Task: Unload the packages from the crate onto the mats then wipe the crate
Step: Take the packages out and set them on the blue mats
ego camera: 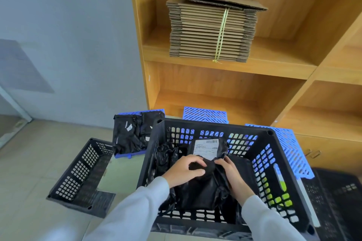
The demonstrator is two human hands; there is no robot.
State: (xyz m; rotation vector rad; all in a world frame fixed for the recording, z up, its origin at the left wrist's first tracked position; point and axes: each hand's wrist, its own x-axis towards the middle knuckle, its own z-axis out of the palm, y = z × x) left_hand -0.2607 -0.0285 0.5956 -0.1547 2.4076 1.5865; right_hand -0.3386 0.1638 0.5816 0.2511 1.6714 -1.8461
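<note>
since it must go onto the blue slatted plastic mats [205,114], we clench our left hand [184,170] and right hand [233,174] on the crinkled black plastic package [199,188] inside the black perforated plastic crate [274,164].

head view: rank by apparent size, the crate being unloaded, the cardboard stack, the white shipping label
1. crate being unloaded, though it sits nearest the camera, which inflates it
2. cardboard stack on the shelf, farther away
3. white shipping label on the black package, clearly smallest
</note>
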